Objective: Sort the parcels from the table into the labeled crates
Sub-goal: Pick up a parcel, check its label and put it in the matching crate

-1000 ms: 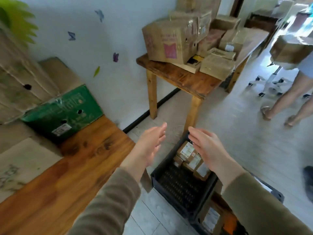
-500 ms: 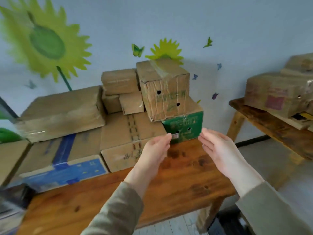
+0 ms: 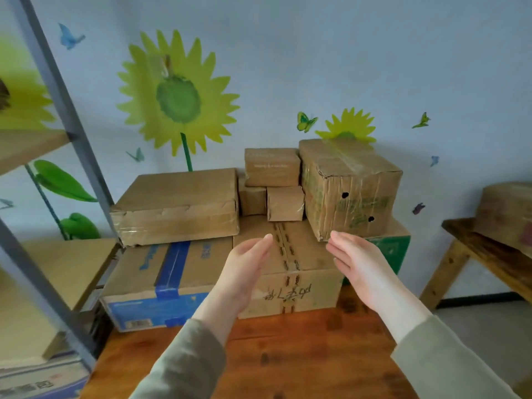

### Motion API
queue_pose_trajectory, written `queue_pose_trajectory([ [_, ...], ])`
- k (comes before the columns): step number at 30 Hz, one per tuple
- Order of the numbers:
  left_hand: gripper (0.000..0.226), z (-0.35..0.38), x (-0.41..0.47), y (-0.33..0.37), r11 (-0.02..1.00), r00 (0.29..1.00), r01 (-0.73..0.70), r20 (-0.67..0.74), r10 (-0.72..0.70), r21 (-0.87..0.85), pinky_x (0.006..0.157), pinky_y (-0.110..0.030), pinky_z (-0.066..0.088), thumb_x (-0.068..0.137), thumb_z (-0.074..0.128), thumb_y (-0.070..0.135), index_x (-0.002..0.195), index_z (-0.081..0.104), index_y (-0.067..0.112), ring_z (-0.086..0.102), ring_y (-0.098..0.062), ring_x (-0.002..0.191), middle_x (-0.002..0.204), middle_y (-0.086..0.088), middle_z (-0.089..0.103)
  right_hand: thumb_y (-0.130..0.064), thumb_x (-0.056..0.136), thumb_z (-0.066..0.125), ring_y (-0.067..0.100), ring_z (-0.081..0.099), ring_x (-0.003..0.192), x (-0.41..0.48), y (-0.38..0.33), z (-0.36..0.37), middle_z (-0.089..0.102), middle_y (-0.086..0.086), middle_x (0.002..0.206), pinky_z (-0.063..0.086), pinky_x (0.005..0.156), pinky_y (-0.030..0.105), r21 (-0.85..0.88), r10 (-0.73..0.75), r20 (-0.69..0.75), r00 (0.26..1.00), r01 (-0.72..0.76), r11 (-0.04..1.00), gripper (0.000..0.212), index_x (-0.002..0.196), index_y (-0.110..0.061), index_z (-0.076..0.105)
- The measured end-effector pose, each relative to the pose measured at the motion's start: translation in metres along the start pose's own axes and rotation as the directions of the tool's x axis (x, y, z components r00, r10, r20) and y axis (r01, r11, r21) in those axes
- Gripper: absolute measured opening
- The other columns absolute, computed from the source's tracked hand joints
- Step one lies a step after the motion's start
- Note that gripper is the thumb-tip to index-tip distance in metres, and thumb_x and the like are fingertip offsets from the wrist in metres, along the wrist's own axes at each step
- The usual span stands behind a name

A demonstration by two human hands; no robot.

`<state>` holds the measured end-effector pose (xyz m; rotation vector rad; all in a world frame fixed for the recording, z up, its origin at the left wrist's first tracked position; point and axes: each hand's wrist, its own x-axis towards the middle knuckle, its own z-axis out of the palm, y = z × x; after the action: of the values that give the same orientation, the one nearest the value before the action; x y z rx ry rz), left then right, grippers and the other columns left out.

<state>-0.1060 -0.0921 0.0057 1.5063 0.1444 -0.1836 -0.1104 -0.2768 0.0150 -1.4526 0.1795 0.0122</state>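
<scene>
Cardboard parcels are stacked at the back of a wooden table (image 3: 302, 355). A wide flat brown parcel (image 3: 178, 205) lies on a blue-taped box (image 3: 161, 280). A stapled box with handwriting (image 3: 290, 272) sits in the middle, with three small parcels (image 3: 272, 167) behind it on top. A tall taped box with holes (image 3: 349, 188) rests on a green box (image 3: 394, 249). My left hand (image 3: 244, 269) and my right hand (image 3: 359, 263) are held out, palms facing each other, fingers straight, above the stapled box. Both hold nothing. No crate is in view.
A grey metal shelf upright (image 3: 54, 90) with wooden shelves (image 3: 66, 269) stands at the left. A second wooden table (image 3: 483, 249) with a brown box (image 3: 509, 214) is at the right. The wall behind carries sunflower decals.
My view has swung left from the black crate on the floor to the table's stack. Both hands stayed empty and moved closer to the parcels.
</scene>
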Motion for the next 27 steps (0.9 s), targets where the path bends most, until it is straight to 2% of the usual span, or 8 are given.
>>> queue_pose_trajectory([
  [7,0.052,-0.013,0.065,0.016,0.999,0.995,-0.031,-0.095,0.028,-0.023,0.112,-0.04,0.031,0.091,0.055,0.039,0.136,0.045,0.013,0.05,-0.015,0.121,0.129,-0.002,0.056,-0.028,0.093,0.056,0.016,0.045,0.128,0.074,-0.01,0.02,0.046,0.005,0.142,0.028,0.115,0.037,-0.015,0.003,0.076,0.997,-0.002,1.0,0.057,0.143,-0.008,0.035],
  [11,0.052,-0.013,0.107,0.028,0.998,0.989,-0.045,-0.146,0.038,-0.046,0.108,-0.036,0.036,0.092,0.056,0.037,0.136,0.046,0.012,0.051,-0.015,0.12,0.126,-0.002,0.056,-0.027,0.093,0.057,0.017,0.042,0.131,0.125,-0.015,0.028,0.044,0.006,0.144,0.027,0.115,0.037,-0.005,0.024,0.088,0.996,-0.024,1.0,0.057,0.143,-0.008,0.036],
  [18,0.055,-0.007,0.181,0.045,0.991,0.974,0.008,-0.222,-0.039,-0.137,0.11,-0.036,0.033,0.092,0.058,0.031,0.138,0.041,0.007,0.047,-0.019,0.126,0.135,-0.008,0.051,-0.024,0.093,0.057,0.023,0.037,0.134,0.208,-0.018,0.062,0.041,0.006,0.146,0.024,0.115,0.043,0.108,0.145,-0.007,0.989,-0.143,0.984,0.055,0.143,-0.011,0.038],
  [23,0.058,-0.011,0.231,0.054,0.992,0.959,0.021,-0.276,-0.055,-0.124,0.109,-0.037,0.033,0.092,0.058,0.034,0.14,0.04,0.008,0.047,-0.019,0.118,0.129,-0.006,0.052,-0.026,0.093,0.057,0.022,0.045,0.116,0.255,-0.023,0.083,0.049,0.006,0.134,0.033,0.097,0.036,0.149,0.228,-0.112,0.967,-0.211,0.966,0.045,0.134,-0.013,0.046],
  [25,0.057,-0.014,0.25,0.057,0.993,0.956,0.027,-0.286,-0.06,-0.117,0.11,-0.039,0.031,0.092,0.058,0.036,0.14,0.041,0.01,0.044,-0.021,0.124,0.135,-0.006,0.049,-0.028,0.092,0.057,0.022,0.046,0.109,0.272,-0.023,0.09,0.051,0.007,0.127,0.035,0.091,0.036,0.152,0.236,-0.175,0.956,-0.21,0.966,0.045,0.132,-0.011,0.047],
  [27,0.057,-0.017,0.27,0.061,0.992,0.954,0.026,-0.292,-0.061,-0.122,0.111,-0.04,0.03,0.091,0.058,0.036,0.139,0.042,0.01,0.041,-0.024,0.13,0.138,-0.005,0.048,-0.027,0.092,0.056,0.024,0.047,0.109,0.289,-0.022,0.095,0.052,0.007,0.121,0.039,0.094,0.038,0.154,0.223,-0.238,0.945,-0.19,0.97,0.048,0.134,-0.008,0.045],
])
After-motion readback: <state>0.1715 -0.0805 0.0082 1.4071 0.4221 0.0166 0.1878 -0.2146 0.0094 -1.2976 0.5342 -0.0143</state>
